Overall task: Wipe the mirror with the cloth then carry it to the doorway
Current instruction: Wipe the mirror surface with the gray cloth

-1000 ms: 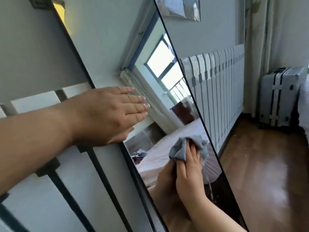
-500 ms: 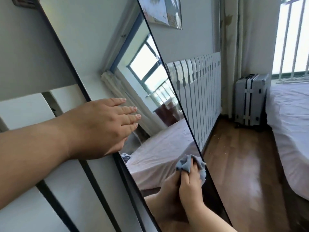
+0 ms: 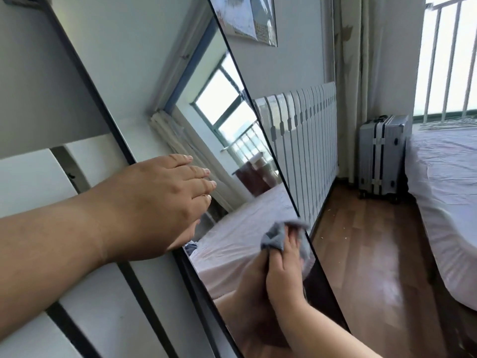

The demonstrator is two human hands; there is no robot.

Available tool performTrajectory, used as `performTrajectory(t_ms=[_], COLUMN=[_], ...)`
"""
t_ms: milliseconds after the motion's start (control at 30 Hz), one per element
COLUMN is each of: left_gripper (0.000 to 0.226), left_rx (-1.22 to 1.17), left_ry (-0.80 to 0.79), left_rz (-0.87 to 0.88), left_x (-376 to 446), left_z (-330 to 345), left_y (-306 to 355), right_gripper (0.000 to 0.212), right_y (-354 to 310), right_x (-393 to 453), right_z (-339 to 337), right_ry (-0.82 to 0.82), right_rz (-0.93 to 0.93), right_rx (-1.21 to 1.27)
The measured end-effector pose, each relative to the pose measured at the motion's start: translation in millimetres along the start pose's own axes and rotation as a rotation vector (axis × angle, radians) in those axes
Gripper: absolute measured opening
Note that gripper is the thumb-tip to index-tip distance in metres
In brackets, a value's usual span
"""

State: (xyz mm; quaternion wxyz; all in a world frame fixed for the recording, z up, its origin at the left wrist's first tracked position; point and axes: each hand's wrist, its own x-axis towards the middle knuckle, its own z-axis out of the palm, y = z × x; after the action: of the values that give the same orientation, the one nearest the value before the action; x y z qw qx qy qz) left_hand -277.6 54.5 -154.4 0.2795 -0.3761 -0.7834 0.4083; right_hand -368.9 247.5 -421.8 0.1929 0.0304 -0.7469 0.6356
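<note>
Grey cloth [image 3: 277,235] is bunched under the right hand [image 3: 284,270], which presses it on the glass near the mirror's [image 3: 232,140] right edge. The mirror leans tilted against the wall. The left hand [image 3: 157,202] lies flat and open over its dark left edge, maybe gripping underneath; the thumb is hidden.

Two hands [image 3: 160,202], one mirror [image 3: 232,156], one cloth [image 3: 277,236]

no readable text, label, brand or number on anything in view
</note>
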Motion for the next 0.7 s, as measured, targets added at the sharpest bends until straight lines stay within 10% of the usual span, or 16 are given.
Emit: performTrajectory(t_ms=[133,367,700], left_gripper=[0.044,0.039,0.039], left_rx=[-0.011,-0.028,0.031], left_ry=[0.014,0.008,-0.067], left_rz=[0.002,-0.013,-0.019], left_x=[1,4,11], left_z=[1,-1,-1], left_y=[-1,-2,2], right_gripper=[0.081,0.070,0.063], right_y=[-20,-74,70], right_x=[59,114,-31], right_z=[9,-15,-21], right_ry=[0.055,-0.201,-0.083], right_rz=[0.220,-0.325,0.024], right_rx=[0.043,-0.078,0.023])
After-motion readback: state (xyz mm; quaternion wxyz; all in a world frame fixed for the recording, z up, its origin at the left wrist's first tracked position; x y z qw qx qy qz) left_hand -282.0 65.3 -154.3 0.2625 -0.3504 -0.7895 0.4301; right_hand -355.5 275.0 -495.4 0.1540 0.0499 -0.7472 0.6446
